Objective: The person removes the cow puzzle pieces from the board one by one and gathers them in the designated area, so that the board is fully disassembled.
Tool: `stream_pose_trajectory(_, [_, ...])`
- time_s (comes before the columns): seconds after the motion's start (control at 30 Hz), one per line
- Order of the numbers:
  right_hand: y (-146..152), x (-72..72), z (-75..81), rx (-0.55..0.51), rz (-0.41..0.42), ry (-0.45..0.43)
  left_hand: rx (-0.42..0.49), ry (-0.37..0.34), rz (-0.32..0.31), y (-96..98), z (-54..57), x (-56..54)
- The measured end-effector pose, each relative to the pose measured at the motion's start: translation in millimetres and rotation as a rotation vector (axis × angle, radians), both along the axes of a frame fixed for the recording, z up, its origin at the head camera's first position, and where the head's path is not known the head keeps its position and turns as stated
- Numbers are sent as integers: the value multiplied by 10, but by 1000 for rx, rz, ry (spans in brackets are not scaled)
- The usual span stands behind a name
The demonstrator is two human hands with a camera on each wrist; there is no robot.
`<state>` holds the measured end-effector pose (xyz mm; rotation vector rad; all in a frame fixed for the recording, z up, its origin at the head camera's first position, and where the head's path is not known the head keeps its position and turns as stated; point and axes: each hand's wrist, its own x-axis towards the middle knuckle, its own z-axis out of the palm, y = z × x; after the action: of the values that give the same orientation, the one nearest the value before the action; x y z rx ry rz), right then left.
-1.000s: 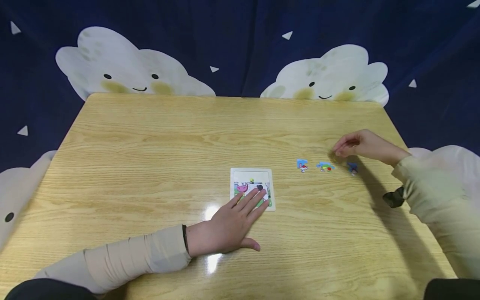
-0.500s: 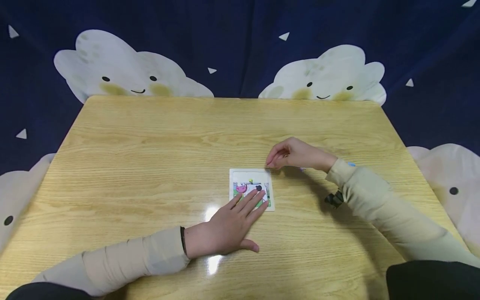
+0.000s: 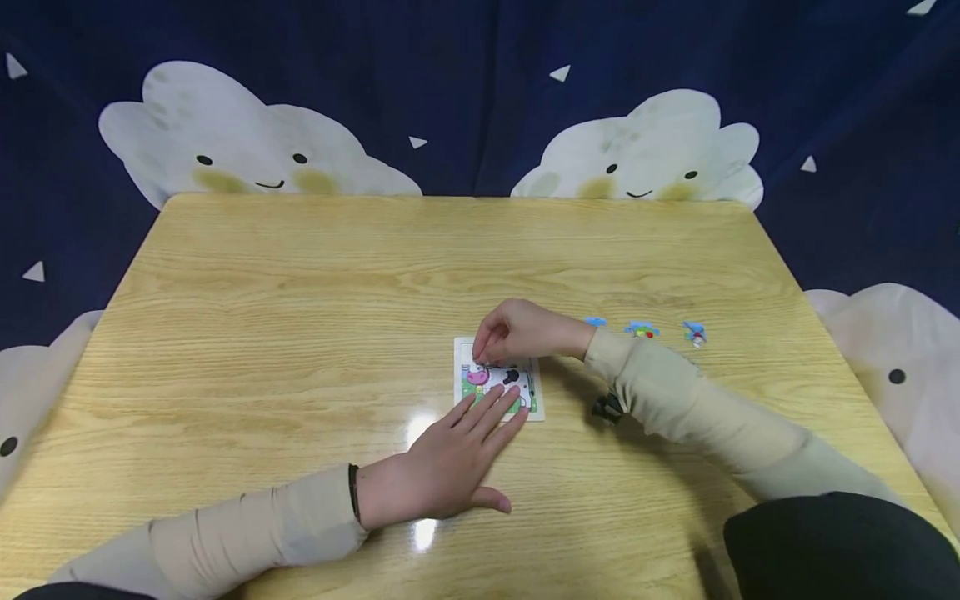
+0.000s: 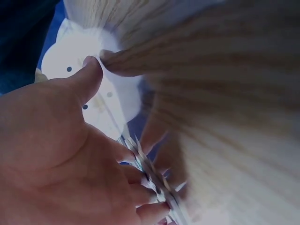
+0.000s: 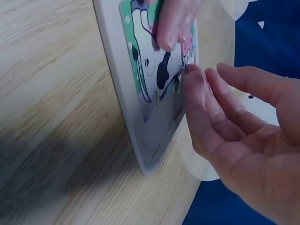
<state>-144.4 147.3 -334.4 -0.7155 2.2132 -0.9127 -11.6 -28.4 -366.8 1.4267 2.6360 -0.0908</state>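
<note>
A square white-framed jigsaw puzzle (image 3: 459, 392) with a cow picture lies on the table; the far strip of its tray shows bare white. My left hand (image 3: 442, 471) lies palm down, fingers spread and straight, fingertips on the puzzle's near part. My right hand (image 3: 510, 333) reaches in over the far left part, fingertips right at the cow's head. In the right wrist view, the bent index finger (image 5: 194, 89) meets the picture, the thumb (image 5: 248, 82) stands apart from it, and no loose piece shows between them.
To the right of the puzzle lie three loose blue puzzle pieces: one partly hidden piece (image 3: 595, 322) behind the right wrist, a middle piece (image 3: 642, 329) with a red spot, and a far-right piece (image 3: 694, 334). A dark blue cloud-print cloth (image 3: 480, 100) hangs behind the wooden table (image 3: 300, 292).
My right hand has swept left from beside the loose pieces to the puzzle's far left part. My left hand's fingers have slid slightly towards me on the puzzle.
</note>
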Motion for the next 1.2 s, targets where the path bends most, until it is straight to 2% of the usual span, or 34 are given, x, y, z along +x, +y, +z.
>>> stream_pose_trajectory(0.13, [-52,-6,-29,32,-3,22,4,43,-7,2,-11,1])
stream_pose_trajectory(0.4, [-78,-6,-11,49,-16,22,-5,32,-4,8,-7,5])
stream_pose_trajectory(0.7, [-85,33,-3,-20,-27,21,-12,9,7,8,10,-2])
stream_pose_trajectory(0.93, [-103,80,-93,-76,-10,34,-34,5,13,8,-1,-9])
stream_pose_trajectory(1.2, [-91,92,-147,-81,10,111,-40,3,12,6,-11,-9])
